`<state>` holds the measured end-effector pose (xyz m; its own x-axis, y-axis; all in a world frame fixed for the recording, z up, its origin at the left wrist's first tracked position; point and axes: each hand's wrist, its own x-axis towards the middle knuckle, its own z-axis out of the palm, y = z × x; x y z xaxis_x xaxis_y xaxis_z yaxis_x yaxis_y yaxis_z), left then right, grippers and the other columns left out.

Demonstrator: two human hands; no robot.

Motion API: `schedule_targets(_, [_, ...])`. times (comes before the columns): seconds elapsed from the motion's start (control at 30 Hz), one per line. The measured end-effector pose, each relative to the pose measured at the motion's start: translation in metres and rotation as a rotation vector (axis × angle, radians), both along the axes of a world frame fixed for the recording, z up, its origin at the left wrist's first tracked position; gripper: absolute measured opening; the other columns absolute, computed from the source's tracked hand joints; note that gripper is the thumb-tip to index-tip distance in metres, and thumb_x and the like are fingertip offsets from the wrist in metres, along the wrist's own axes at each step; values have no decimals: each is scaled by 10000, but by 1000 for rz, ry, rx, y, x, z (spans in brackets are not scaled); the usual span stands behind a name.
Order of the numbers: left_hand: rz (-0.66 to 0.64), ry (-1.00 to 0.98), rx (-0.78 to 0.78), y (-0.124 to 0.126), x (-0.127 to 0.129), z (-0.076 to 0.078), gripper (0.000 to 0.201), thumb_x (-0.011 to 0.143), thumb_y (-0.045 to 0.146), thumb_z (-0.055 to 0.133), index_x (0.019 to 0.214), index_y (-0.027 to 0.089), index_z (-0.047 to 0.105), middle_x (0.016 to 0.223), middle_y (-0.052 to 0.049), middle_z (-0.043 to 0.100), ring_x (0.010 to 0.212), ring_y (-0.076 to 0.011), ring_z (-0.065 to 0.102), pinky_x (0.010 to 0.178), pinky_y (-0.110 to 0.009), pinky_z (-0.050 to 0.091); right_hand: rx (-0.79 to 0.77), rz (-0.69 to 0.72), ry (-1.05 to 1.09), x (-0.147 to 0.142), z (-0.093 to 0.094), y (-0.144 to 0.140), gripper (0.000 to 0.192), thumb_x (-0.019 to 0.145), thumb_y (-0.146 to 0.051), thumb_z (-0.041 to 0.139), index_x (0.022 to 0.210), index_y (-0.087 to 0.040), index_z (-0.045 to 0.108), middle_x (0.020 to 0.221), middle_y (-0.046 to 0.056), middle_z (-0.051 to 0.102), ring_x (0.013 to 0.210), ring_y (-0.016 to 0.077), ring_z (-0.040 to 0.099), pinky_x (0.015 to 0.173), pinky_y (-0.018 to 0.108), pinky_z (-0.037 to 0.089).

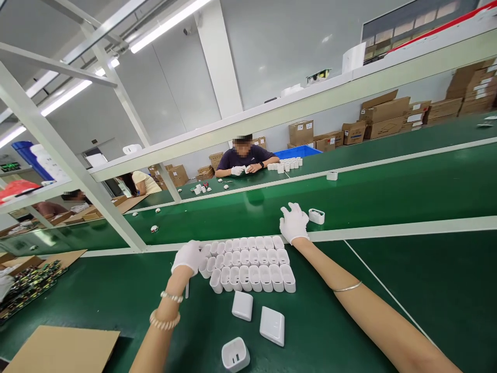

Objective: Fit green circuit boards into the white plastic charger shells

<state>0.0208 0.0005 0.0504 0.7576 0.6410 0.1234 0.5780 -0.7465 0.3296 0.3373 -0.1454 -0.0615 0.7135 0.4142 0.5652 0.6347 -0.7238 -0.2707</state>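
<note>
My left hand [188, 257], in a white glove, is at the left end of the rows of white plastic housings [254, 278]. Its fingers are closed on an end housing [207, 250], partly lost white against white. Over the edge strip of the green belt, my gloved right hand [294, 223] reaches out with its fingers spread, holding nothing. Just to its right, a lone white housing [317, 216] rests on the belt. Closer to me lie two smooth white cases [243, 305] and an open housing with slots in it [235, 355].
A cardboard sheet [66, 349] and a pile of circuit boards [33, 284] lie at left. Across the green belt [217, 220], a co-worker [245, 158] handles a small white part. Another housing [332, 176] stands farther along. A white shelf frame [112, 207] rises at left.
</note>
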Motion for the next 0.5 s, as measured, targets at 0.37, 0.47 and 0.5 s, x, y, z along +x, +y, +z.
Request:
schedule_targets(0.37, [-263,526,-157,-132,-68,-17,401,634,265,706,1034,266,717,1006,-75,721,855,-310,682,726,-356,538,16,4,50,9,-16,5,418,926,-362,574,1294,-173,514,1408,112,424,1264,297,422,1046,533,342])
schedule_targets(0.47, [-317,410,-77,-128,-58,-24,117,673,231,648,770,242,714,806,-42,714,712,-244,671,623,-295,519,10,15,53,12,-15,4,439,926,-381,574,1308,-175,505,1404,114,430,1257,298,436,1039,541,356])
schedule_targets(0.5, [-356,333,-91,-122,-56,-22,102,676,232,654,764,243,705,788,-25,710,694,-222,664,611,-276,516,9,18,53,12,-14,4,445,927,-384,573,1314,-177,500,1407,113,427,1260,300,432,1041,544,352])
